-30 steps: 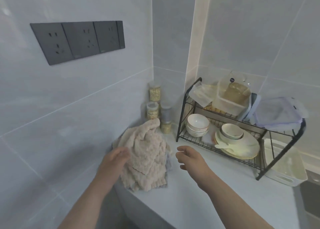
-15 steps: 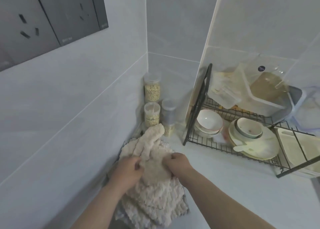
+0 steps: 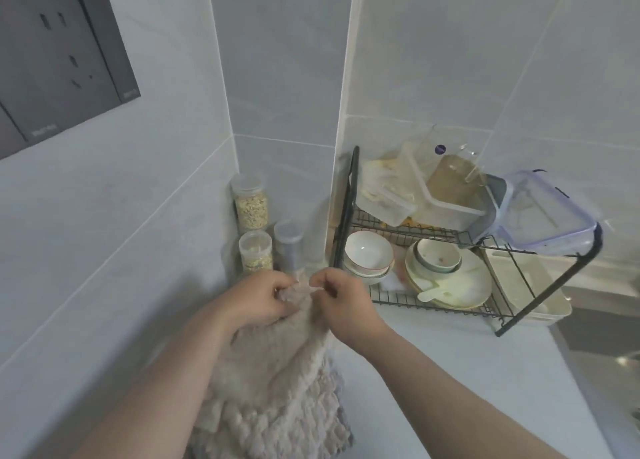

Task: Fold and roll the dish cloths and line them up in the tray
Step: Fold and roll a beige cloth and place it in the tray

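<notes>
Filling most of the view, the pale tiled walls [image 3: 104, 250] meet in a corner above a light grey countertop [image 3: 450, 389], whose near edge is cut off by the frame. A dark grey socket panel [image 3: 62, 67] on the wall to your left is cropped at the border.

Your black wire dish rack [image 3: 349, 209] stands on the counter at the right, against the wall. Its bars cross in front of a cream plastic tray [image 3: 557, 306] at its right end, so you see only part of the tray and cannot tell what it holds.

The beige, knobbly dish cloth [image 3: 277, 389] hangs from your hands down to the counter beside the left wall. Your forearms cover its left side, and its lower end runs out of frame. A grey cloth edge [image 3: 343, 399] peeks from beneath it, the rest hidden.

Your left hand [image 3: 258, 299] and right hand [image 3: 341, 302] are close together, each with curled fingers pinching the cloth's bunched top edge. The fingertips are partly buried in the pile.

A heap of clear plastic containers [image 3: 446, 195] sits on the rack's upper shelf, with a violet-rimmed clear box [image 3: 543, 216] leaning at its right end. Below are stacked white bowls [image 3: 369, 254] and a cream plate [image 3: 464, 285] carrying a small bowl [image 3: 438, 254] and a white spoon [image 3: 431, 294].

Three clear lidded jars [image 3: 250, 205] stand in the corner just behind your hands, which hide the bases of two.
</notes>
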Demonstrator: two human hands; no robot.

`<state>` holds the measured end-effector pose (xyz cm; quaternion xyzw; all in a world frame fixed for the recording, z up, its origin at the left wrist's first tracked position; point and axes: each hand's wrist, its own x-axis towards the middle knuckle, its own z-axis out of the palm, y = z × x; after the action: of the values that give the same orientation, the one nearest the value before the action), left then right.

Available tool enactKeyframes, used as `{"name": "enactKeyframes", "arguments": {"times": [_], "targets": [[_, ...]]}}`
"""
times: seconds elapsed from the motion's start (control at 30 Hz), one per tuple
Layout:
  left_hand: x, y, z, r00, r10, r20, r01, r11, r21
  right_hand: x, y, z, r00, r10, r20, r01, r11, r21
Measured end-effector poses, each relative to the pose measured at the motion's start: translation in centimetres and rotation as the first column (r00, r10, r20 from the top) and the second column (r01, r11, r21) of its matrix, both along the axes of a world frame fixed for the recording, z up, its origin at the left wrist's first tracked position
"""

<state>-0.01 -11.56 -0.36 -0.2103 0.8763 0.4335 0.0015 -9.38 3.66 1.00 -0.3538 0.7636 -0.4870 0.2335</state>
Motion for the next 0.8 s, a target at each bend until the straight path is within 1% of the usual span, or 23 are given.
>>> {"name": "enactKeyframes", "arguments": {"times": [0.03,0.1,0.17,0.23,0.27,0.4,0.47,0.5,0.53,0.6,0.67,0.73,0.8], "targets": [[-0.5,0.0,0.5,1.000,0.022,-0.005,-0.022,0.998,-0.061,-0.4,0.3,0.4,1.000,-0.025,0.012,0.026,0.999,-0.029],[-1.4,0.5,1.7,0.991,0.077,-0.105,-0.096,0.977,-0.190,-0.9,1.2,1.1,0.998,-0.035,0.060,0.038,0.998,-0.049],[-1.9,1.3,3.0,0.963,0.103,-0.247,-0.157,0.965,-0.209,-1.2,2.1,1.2,0.996,0.013,0.087,-0.013,1.000,-0.007],[-2.2,1.9,4.1,0.947,0.083,-0.311,-0.140,0.976,-0.166,-1.4,3.0,1.2,0.998,0.045,0.033,-0.048,0.995,0.085],[-2.1,2.1,4.6,0.949,0.081,-0.304,-0.125,0.984,-0.127,-1.6,3.4,1.2,0.999,0.034,0.002,-0.034,0.993,0.110],[-1.5,2.0,5.7,0.965,0.056,-0.255,-0.059,0.998,-0.001,-3.5,5.2,2.8,0.997,-0.064,-0.047,0.069,0.991,0.116],[-1.2,1.6,6.3,0.966,0.057,-0.253,-0.050,0.998,0.032,-4.9,6.5,3.9,0.997,-0.058,-0.056,0.066,0.987,0.143],[-1.3,1.4,6.6,0.968,0.061,-0.244,-0.058,0.998,0.020,-5.6,7.3,4.4,0.996,-0.059,-0.068,0.069,0.985,0.158],[-1.4,1.4,6.9,0.973,0.059,-0.221,-0.065,0.998,-0.020,-6.3,8.2,4.9,0.995,-0.064,-0.074,0.075,0.984,0.164],[-1.8,1.6,7.6,0.986,0.034,-0.165,-0.059,0.987,-0.150,-7.7,10.2,5.7,0.993,-0.066,-0.098,0.083,0.981,0.177],[-2.5,2.3,8.1,0.996,0.017,-0.086,-0.038,0.966,-0.257,-8.9,12.2,6.5,0.987,-0.048,-0.156,0.083,0.970,0.228],[-3.6,3.7,8.8,1.000,-0.014,0.008,0.016,0.928,-0.371,-10.1,14.4,7.3,0.977,-0.059,-0.205,0.110,0.962,0.248],[-5.0,5.4,9.3,0.999,-0.025,0.036,0.039,0.874,-0.484,-11.4,16.4,7.9,0.962,-0.104,-0.253,0.164,0.960,0.229]]}}
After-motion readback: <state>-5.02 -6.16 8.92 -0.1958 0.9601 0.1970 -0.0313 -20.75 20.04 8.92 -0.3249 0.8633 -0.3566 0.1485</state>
